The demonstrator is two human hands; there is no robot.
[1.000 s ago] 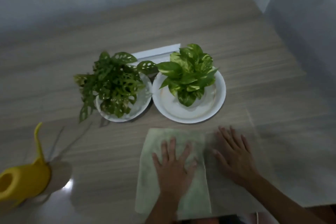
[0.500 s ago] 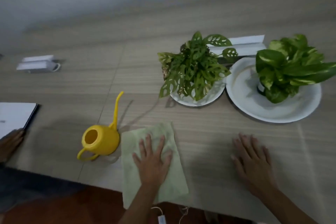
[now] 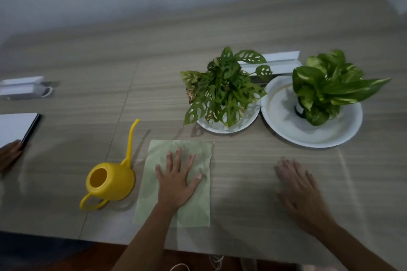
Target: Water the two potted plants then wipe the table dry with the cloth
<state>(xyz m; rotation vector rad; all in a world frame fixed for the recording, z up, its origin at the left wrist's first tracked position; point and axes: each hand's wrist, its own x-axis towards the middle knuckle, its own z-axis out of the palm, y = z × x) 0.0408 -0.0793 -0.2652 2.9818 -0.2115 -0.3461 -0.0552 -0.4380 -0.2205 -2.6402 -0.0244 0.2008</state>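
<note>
From the head camera, a pale wood-grain table (image 3: 242,171) is seen from above, its near edge running across the bottom of the view. A pale green rectangular cloth (image 3: 154,182) is spread flat close to that near edge, and the left hand (image 3: 177,179) is laid palm-down on it with fingers spread — pressed flat, nothing gripped. The cloth's left edge is just beside a yellow plastic watering can with a long thin spout (image 3: 110,181), which stands upright; whether the two touch cannot be told. The right hand (image 3: 299,187) is laid open and flat on bare table, well apart from the cloth, with nothing held; it is blurred. Between the two hands a clear strip of table is left. Further back, a dark green plant with holed leaves (image 3: 222,90) is set on a small white plate (image 3: 248,120), and just beside it on the right a variegated green-and-yellow leafy plant (image 3: 328,86) is set on a larger white plate (image 3: 284,114) — the two rims nearly meet. Behind the plants a long white box (image 3: 284,59) is lying. To the left a wide stretch of table lies open, bounded by a small white box (image 3: 22,88) and a white sheet with a dark edge (image 3: 15,126), where part of another hand (image 3: 8,154) is seen at the frame's edge.
</note>
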